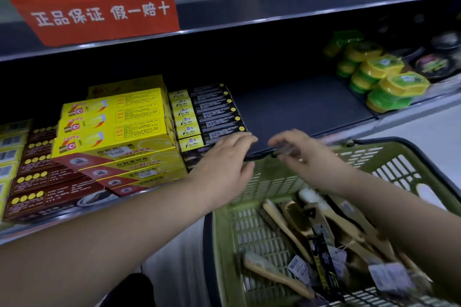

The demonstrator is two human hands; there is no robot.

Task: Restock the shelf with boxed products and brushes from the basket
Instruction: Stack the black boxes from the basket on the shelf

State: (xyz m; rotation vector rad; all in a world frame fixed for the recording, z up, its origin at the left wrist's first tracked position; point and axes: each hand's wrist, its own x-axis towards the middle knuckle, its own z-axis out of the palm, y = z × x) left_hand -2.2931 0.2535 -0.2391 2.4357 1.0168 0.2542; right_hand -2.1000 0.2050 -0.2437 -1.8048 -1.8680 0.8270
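Observation:
A narrow black box [260, 156] is held level at the front edge of the shelf [299, 107], just right of the stacked black-and-yellow boxes [207, 112]. My left hand [224, 159] grips its left end between fingers and thumb. My right hand [304, 154] pinches its right end, which is blurred. Below the hands is the green basket [389, 159], holding several wooden brushes [282, 222] and another black box with yellow print [324, 264].
Yellow boxes [112, 127] and maroon boxes [37, 182] fill the shelf's left part. Green-and-yellow tins [389, 82] and dark round tins [434, 65] sit at the right. Between them lies bare dark shelf. A red sign [94, 10] hangs from the upper shelf.

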